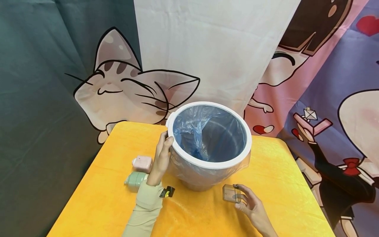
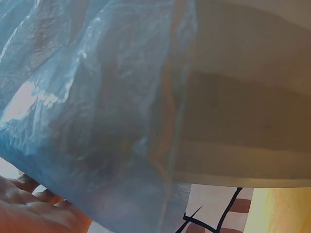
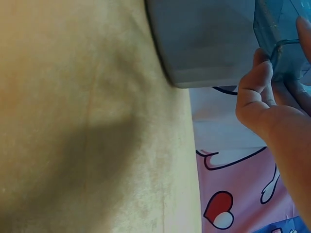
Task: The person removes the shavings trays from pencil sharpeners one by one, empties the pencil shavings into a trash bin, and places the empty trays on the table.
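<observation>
A white-rimmed trash can (image 1: 207,164), lined with a blue translucent plastic bag (image 1: 189,138), stands on the yellow table. My left hand (image 1: 162,153) holds its rim from the left, the thumb against the outer edge. In the left wrist view the palm and fingers of that hand (image 2: 43,208) lie beside the hanging bag (image 2: 97,121). To the right in front of the can, my right hand (image 1: 251,205) grips a small clear plastic box (image 1: 230,193) between thumb and fingers. The right wrist view shows the box (image 3: 279,29) near the can's side.
Left of my left forearm, a pink bottle (image 1: 142,164) and a green bottle (image 1: 137,181) lie on the yellow cloth (image 1: 195,214). A printed cartoon curtain (image 1: 213,49) hangs behind the table. A small dark device (image 1: 167,192) is strapped to my left wrist.
</observation>
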### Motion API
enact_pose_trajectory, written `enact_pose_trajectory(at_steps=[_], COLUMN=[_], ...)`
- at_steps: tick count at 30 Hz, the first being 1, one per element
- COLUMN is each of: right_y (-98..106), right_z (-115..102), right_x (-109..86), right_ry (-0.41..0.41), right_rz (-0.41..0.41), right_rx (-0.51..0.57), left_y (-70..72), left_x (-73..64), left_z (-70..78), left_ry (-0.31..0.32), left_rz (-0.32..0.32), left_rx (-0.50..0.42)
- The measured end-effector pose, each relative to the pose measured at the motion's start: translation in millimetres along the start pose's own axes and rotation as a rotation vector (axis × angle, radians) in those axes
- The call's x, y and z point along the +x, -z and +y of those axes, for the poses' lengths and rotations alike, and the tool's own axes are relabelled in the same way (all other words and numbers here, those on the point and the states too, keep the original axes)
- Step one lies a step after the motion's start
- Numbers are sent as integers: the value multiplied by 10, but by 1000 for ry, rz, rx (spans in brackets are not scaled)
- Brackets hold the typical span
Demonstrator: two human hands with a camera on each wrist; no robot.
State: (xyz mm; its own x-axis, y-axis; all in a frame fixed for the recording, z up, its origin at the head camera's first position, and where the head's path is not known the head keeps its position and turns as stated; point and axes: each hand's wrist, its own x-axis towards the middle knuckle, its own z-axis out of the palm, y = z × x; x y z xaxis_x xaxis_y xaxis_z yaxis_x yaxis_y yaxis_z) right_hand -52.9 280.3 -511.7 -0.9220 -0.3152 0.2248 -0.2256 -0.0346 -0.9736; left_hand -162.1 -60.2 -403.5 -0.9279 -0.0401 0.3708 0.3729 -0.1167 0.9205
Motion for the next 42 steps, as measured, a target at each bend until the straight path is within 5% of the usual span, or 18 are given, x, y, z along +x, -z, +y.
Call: enact_pose_trajectory(at_steps=[8,22,30,35,42], right_y=[-49,-140,-267,-371,-515], right_z=[80,183,224,251,275], right_x=[-26,-46,-18,21,81], right_ry=[-150,-150,-246,-289,-221], right_rz=[40,-90,-144,-186,-250], right_rx=[-140,-91,-117,-109,-82], left_y=[16,0,7,-10,-42], left_x=[-5,-6,-2,-20,-55], left_z=[-9,-2,8,132,309], left_ry=[12,7,20,36,33], left_rz=[-3,-2,-12,-19,-24], left_rx=[-7,-3,-12,-7,9])
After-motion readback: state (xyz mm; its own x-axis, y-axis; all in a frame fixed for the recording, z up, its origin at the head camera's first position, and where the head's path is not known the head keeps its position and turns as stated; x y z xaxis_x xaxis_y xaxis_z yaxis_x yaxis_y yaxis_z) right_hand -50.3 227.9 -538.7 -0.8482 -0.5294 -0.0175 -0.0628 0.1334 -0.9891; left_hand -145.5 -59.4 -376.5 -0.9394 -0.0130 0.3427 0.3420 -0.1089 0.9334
